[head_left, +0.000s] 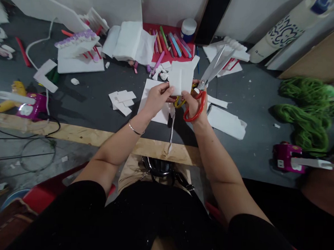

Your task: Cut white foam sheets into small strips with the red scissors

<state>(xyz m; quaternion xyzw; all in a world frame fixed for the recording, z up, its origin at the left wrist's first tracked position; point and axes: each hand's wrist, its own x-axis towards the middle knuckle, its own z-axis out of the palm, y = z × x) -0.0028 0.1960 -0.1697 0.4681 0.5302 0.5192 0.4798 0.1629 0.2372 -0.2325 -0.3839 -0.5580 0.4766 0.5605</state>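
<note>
Between my two hands is a white paper piece (182, 74), raised over the grey table. My left hand (160, 96) pinches its lower left edge between thumb and fingers. At the lower right edge, the thumb of my right hand (197, 104) presses on the same paper. Scissors (204, 86) with red and yellow handles hang on that right hand, blades parted and pointing up and away. Beneath the hands lies a white sheet (149, 98), partly covered. A thin white strip (171, 132) dangles below the left hand toward the table's wooden edge.
Small white cards (122, 101) lie to the left, a folded white piece (226, 121) to the right. Behind are coloured markers (174, 43), a white jar (188, 29) and small paper models (80, 47). Green yarn (304, 113) and a purple glue-gun-like device (290, 157) sit at right, beside another person's arm (324, 189).
</note>
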